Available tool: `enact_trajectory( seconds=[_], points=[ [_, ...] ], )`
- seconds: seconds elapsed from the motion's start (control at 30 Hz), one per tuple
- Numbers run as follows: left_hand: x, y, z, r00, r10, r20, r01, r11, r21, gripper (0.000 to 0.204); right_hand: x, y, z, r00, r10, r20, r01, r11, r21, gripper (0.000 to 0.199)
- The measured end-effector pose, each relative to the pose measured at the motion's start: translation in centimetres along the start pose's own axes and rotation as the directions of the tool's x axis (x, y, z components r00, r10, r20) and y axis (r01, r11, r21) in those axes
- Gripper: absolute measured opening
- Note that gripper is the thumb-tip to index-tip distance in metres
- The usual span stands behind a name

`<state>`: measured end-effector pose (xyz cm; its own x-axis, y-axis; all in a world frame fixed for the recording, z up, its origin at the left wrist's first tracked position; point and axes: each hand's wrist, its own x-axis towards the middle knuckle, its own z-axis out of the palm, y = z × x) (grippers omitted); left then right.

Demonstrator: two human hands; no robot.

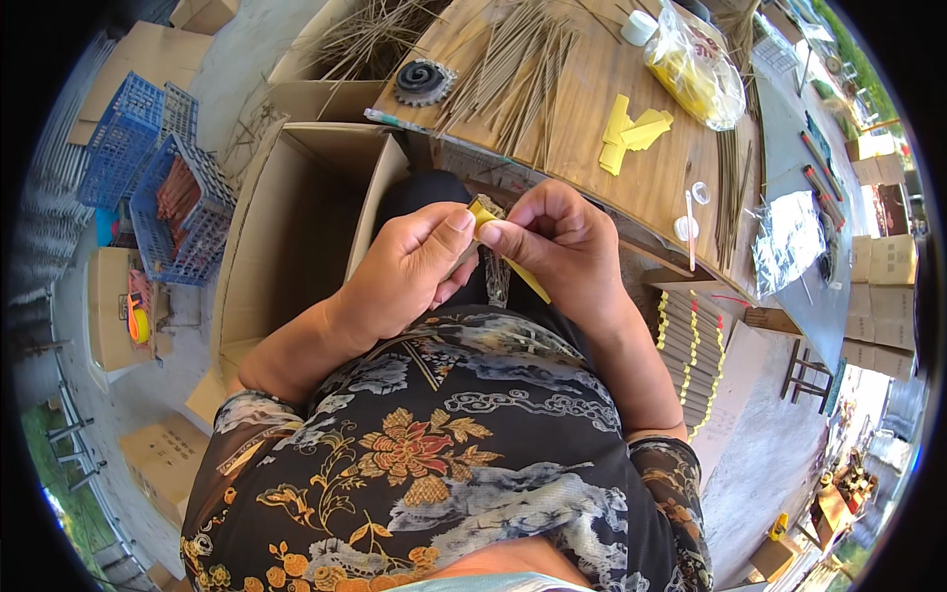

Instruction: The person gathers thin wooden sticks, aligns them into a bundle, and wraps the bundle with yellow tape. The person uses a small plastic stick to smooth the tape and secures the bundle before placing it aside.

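In front of my chest, both hands pinch a yellow paper strip. My left hand is closed, its thumb and forefinger on one end of the strip. Close beside it, my right hand presses thumb against finger on the same strip, whose tail hangs below that hand. Something clear and shiny shows between the hands, partly hidden. More yellow paper strips lie in a small pile on the wooden table. Many thin brown sticks are spread to the left of that pile.
A black spiral coil sits at the table's left corner. Farther right are a clear bag with yellow contents, a white jar and a silvery sheet. An open cardboard box stands left of my legs, with blue crates beyond.
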<state>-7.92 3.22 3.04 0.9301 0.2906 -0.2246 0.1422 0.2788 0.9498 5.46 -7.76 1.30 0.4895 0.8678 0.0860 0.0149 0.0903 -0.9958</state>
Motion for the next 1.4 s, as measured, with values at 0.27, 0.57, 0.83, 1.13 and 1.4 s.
enact_trajectory(
  seconds=[0.27,0.57,0.83,1.13,1.4],
  points=[
    [0.5,-0.6,2.8,0.968,0.21,-0.141,-0.15,0.926,0.347,0.037,-1.6,-1.9,-0.9,0.991,-0.002,-0.133,-0.041,0.947,-0.318,0.017],
    [1.2,-1.2,5.0,0.957,0.271,-0.106,-0.187,0.852,0.489,0.036,-3.5,-0.9,-2.8,0.992,0.123,-0.037,-0.126,0.99,-0.069,0.018],
    [1.6,-1.2,5.3,0.987,0.115,0.114,-0.147,0.929,0.339,0.046,-4.1,0.9,-4.5,0.989,0.005,0.147,-0.046,0.96,0.275,0.018],
    [2.1,-1.4,4.9,0.945,-0.03,0.325,0.019,0.999,0.035,0.06,-4.0,1.1,-5.9,0.951,-0.011,0.31,-0.119,0.91,0.396,0.017],
    [2.5,-1.2,4.6,0.949,-0.048,0.312,0.091,0.988,-0.125,0.074,-3.1,2.0,-6.0,0.955,-0.085,0.285,-0.003,0.956,0.294,0.017]
  ],
)
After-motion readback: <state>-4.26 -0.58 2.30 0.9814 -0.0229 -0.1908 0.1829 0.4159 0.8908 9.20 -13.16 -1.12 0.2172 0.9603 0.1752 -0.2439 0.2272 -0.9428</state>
